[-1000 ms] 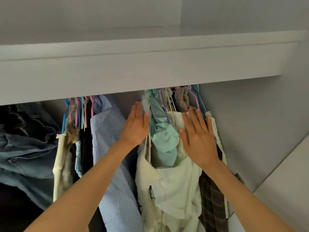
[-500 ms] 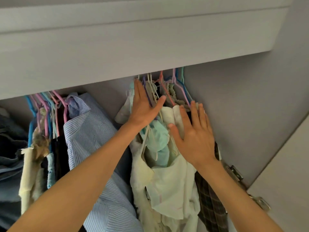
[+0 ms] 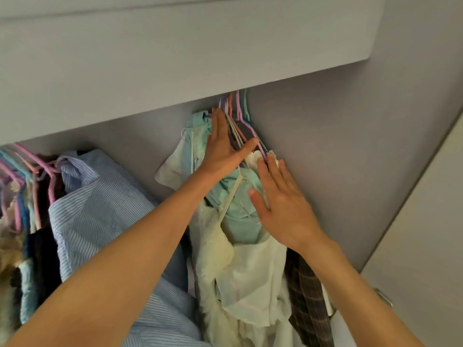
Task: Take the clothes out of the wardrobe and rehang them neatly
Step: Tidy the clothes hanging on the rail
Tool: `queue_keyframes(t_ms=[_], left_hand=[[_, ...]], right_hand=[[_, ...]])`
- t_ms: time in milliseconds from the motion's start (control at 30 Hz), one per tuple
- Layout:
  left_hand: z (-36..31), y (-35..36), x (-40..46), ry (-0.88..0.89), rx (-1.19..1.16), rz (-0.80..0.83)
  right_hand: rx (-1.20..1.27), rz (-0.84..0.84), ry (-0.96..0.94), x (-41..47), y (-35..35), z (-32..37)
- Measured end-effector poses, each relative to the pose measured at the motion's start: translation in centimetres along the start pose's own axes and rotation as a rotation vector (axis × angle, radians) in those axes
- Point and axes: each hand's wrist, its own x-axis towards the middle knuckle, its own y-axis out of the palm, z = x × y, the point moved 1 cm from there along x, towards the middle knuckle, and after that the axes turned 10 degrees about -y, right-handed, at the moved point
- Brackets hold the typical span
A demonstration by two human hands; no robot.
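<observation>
Bunched clothes (image 3: pixel 240 221), mint and cream, hang at wardrobe's right end, 12 o'clock from wearer. Soft, light, apt to slip; best taken by the hanger hooks (image 3: pixel 238 116). Left hand (image 3: pixel 223 146) flat, fingers straight, pressing into hangers. Right hand (image 3: pixel 280 204) flat on mint cloth, holding nothing. Side wall (image 3: pixel 350 159) close at 3 o'clock; gap toward striped shirt (image 3: pixel 100 209) at 9.

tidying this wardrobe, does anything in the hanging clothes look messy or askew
Yes. The mint green garment between the left hand and right hand is bunched up rather than hanging flat, and the cream tops below it are crumpled together. The blue striped shirt hangs slumped.
</observation>
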Motion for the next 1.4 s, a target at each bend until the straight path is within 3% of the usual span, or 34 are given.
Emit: queue_keyframes(t_ms=[167,567,833,1067,1267,1400], left_hand=[[0.4,-0.6,0.5,0.019,0.065,0.062],[1.4,-3.5,-0.5,0.002,0.149,0.149],[3.2,-6.6,-2.6,-0.050,0.300,0.137],[2.6,-8.0,-10.0,-0.069,0.489,0.143],[0.6,-9.5,-21.2,0.023,0.737,-0.006],[-1.1,-11.5,-29.3,0.017,0.743,-0.133]], right_hand=[[0.053,0.074,-0.001,0.1,-0.3,0.0],[0.068,0.032,0.098,-1.0,-1.4,1.8],[-0.112,0.036,0.106,-2.1,-1.7,1.5],[-0.209,0.147,0.083,-4.3,-3.0,3.2],[-0.188,0.131,-0.017,-10.1,-4.8,6.2],[-0.124,0.078,-0.110,-15.1,-6.7,9.0]])
